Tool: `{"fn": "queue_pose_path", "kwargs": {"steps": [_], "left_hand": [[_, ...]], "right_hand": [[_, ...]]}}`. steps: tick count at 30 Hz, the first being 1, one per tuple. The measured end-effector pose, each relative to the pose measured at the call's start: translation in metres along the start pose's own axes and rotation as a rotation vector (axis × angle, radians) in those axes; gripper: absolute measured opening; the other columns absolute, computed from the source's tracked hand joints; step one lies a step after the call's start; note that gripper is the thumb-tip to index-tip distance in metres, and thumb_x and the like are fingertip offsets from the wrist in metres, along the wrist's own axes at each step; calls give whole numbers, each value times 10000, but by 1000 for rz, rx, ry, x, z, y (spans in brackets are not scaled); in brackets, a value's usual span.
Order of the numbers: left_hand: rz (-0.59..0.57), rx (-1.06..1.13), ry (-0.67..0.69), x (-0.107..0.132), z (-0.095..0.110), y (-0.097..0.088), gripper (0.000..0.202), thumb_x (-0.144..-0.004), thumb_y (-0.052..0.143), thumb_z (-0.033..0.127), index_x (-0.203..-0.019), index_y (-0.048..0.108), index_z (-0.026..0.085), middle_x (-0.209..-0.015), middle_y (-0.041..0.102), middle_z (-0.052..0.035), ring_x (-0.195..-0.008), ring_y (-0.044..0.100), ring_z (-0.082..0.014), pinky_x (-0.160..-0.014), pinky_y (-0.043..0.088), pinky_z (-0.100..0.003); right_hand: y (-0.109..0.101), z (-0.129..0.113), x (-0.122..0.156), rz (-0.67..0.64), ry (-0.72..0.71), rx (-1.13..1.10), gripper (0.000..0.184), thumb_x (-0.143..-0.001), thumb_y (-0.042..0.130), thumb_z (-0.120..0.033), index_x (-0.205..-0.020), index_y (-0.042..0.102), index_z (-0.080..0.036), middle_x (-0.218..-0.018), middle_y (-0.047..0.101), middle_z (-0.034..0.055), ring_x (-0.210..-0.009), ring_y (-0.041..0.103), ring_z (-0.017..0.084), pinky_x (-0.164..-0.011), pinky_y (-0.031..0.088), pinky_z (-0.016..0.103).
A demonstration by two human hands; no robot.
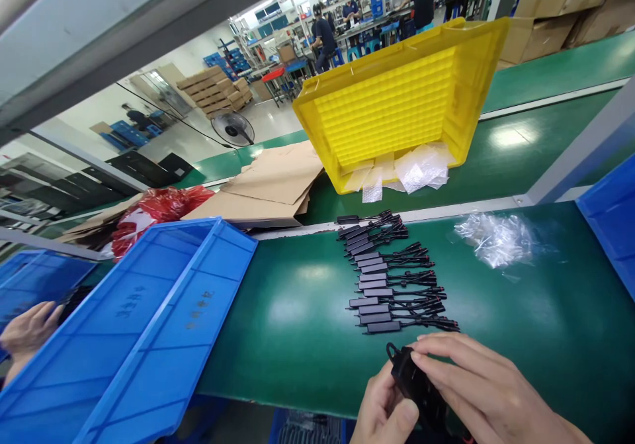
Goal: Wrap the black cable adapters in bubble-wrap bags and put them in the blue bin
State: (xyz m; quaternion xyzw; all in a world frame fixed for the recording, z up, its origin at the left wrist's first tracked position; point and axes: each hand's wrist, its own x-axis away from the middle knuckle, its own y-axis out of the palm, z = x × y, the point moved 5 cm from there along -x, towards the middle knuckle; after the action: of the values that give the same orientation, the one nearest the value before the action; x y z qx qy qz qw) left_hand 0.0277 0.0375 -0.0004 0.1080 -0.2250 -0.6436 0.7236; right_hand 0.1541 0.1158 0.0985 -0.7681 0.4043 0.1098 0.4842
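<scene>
The left hand (381, 409) and right hand (491, 384) hold a black looped-cable device (421, 388) above the near side of the desk (278, 338), presumably for steadiness; beyond, cabled modules (380, 292) lie roughly parallel, apparently limiting tangling.

The left hand (380, 407) and right hand (489, 378) hold a black device (421, 388) with a small loop above the green desk (297, 345). Beyond lies a column of cabled modules (380, 292), clear plastic bags (496, 239) to its right. Bubble-wrap pouches (424, 169) lie in a tilted yellow crate (387, 110); a blue bin (193, 318) stands left, a co-worker's hand (32, 328) past it.
</scene>
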Motion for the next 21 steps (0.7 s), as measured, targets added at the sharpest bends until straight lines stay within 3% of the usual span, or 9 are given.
{"fn": "queue_pose_path", "kwargs": {"steps": [4, 8, 11, 14, 18, 21], "left_hand": [[98, 44, 6, 3, -7, -13, 596, -759, 718, 500, -1243, 630, 163, -1199, 665, -147, -1223, 525, -346, -1065, 379, -468], [17, 105, -6, -1, -5, -7, 619, -753, 716, 524, -1254, 618, 175, -1182, 666, -142, -1131, 591, -331, -1011, 431, -481], [-72, 108, -42, -5, 1, 3, 641, -757, 701, 550, -1270, 602, 179, -1098, 694, -140, -1020, 650, -311, -945, 480, -483], [-109, 75, -51, -6, 5, 8, 660, -752, 693, 575, -1260, 607, 163, -1000, 714, -139, -944, 675, -300, -897, 509, -470], [-77, 92, -59, -4, 4, 6, 687, -735, 707, 576, -1272, 600, 161, -1006, 712, -139, -936, 678, -305, -887, 512, -478], [15, 79, -43, 0, 4, 0, 638, -724, 730, 550, -1227, 642, 167, -1090, 699, -137, -1027, 645, -314, -943, 483, -467]], "right_hand": [[4, 2, 3, -110, -13, -63, 240, -947, 467, -134, -1025, 689, -180, -1129, 690, 103, -1088, 640, 176, -898, 550, 223], [7, 10, 4, -152, 33, -181, 181, -928, 508, -112, -1025, 652, -163, -1089, 691, 107, -1061, 644, 172, -876, 557, 213], [7, 15, 0, -120, 77, -222, 196, -915, 517, -91, -1044, 636, -179, -1036, 690, 77, -980, 657, 157, -789, 575, 198], [6, 12, -5, -72, 31, -191, 235, -905, 505, -70, -1058, 648, -175, -1010, 689, 76, -935, 660, 159, -759, 581, 216], [6, 6, -8, -1, -43, -112, 234, -917, 495, -88, -1049, 671, -166, -967, 707, 82, -896, 675, 164, -745, 589, 228], [6, 3, -8, 47, -64, -88, 232, -928, 487, -104, -1042, 680, -162, -951, 718, 86, -876, 687, 163, -751, 595, 225]]}}
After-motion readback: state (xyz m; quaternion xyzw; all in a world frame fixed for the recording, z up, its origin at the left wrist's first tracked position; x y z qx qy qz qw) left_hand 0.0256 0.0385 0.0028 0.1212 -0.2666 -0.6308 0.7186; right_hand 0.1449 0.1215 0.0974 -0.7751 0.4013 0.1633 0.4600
